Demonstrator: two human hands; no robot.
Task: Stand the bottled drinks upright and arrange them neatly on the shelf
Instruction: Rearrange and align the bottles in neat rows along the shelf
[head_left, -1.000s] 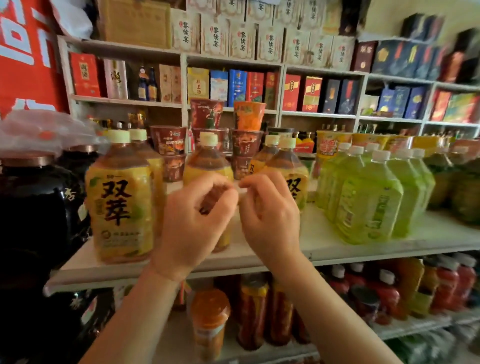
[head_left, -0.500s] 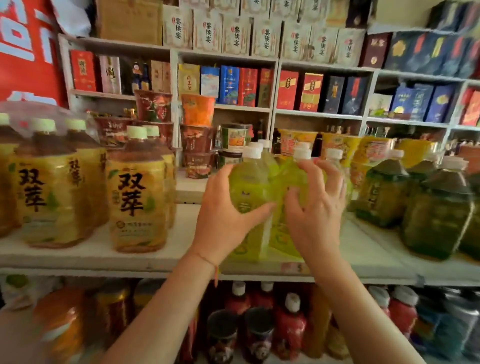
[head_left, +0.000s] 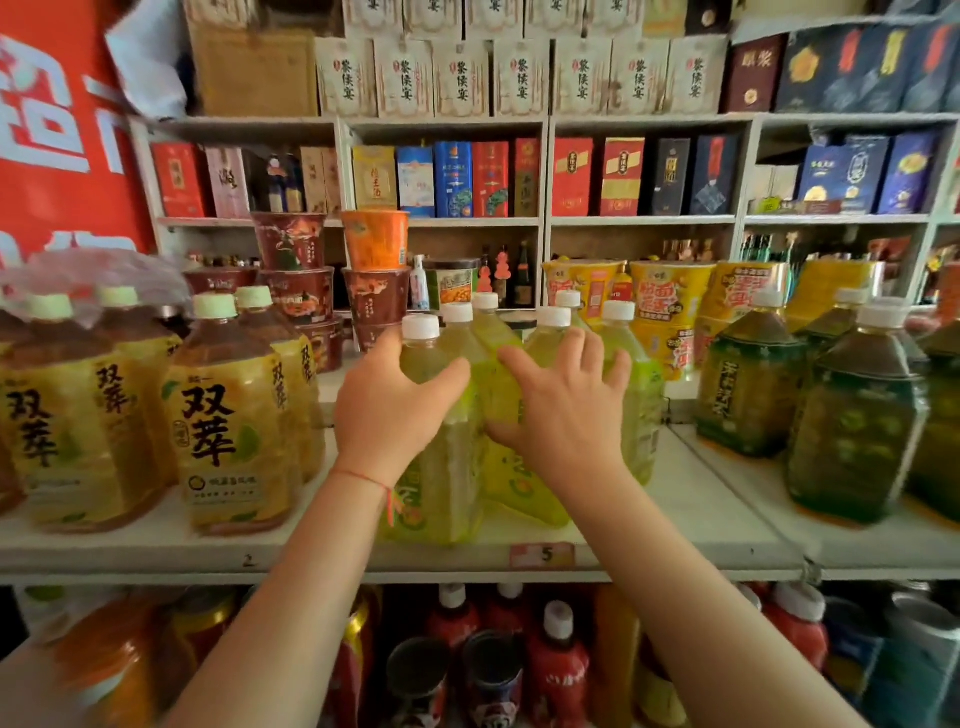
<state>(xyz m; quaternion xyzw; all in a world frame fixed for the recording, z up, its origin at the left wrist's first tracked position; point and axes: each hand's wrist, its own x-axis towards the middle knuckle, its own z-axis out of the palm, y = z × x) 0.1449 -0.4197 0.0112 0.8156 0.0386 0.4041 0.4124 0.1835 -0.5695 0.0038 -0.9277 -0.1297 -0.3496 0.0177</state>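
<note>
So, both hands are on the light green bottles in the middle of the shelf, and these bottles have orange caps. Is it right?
Not quite: the caps are white, not orange, as the head view shows. The rest holds: the left hand and the right hand are both on the light green bottles in the middle of the shelf.

The single head view looks forward and slightly down, close to the shelf, its edges seemingly blurred.

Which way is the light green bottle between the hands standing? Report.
Tipped: the light green bottle leans left, its cap away from its base.
</note>
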